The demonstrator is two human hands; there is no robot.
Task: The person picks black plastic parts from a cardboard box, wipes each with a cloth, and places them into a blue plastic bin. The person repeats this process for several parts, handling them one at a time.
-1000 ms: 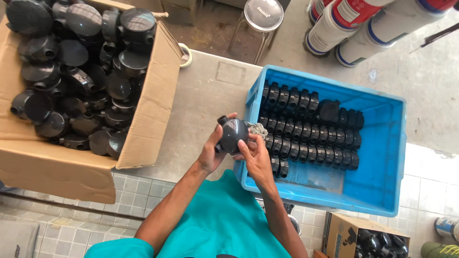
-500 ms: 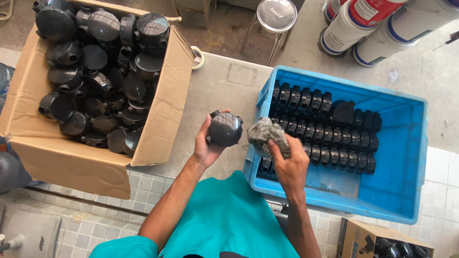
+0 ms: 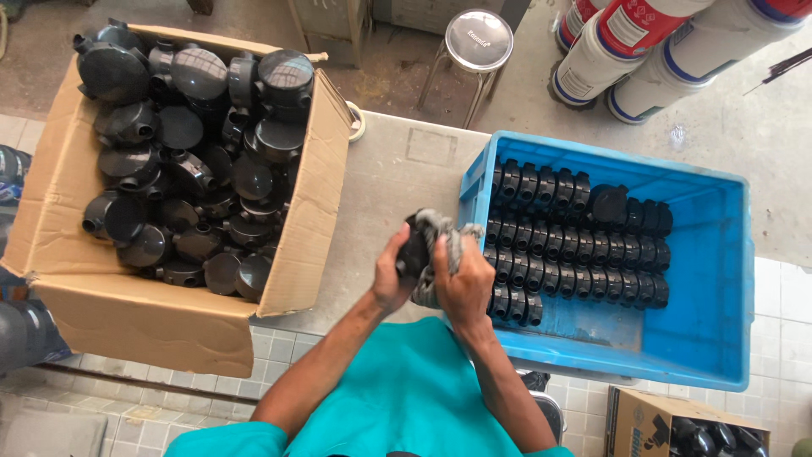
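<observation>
While the left hand (image 3: 391,275) gripped a round black plastic fitting (image 3: 414,247) from its left side, the right hand (image 3: 463,283) closed around a grey rag (image 3: 440,233) and pressed it against the fitting's right face. Both hands met over the grey table (image 3: 397,178), just in front of the person's teal shirt (image 3: 406,398), with the fitting held between them and the rag bunched over its top. To the left of the hands stood an open cardboard box (image 3: 304,220) heaped with loose black fittings of the same kind. Immediately right of the right hand sat a blue plastic crate (image 3: 719,279), its near wall touching or almost touching the knuckles; inside it, black fittings stood packed in neat rows toward the end nearest the hands. Beyond the table, a round metal stool (image 3: 479,40) stood on the floor.
</observation>
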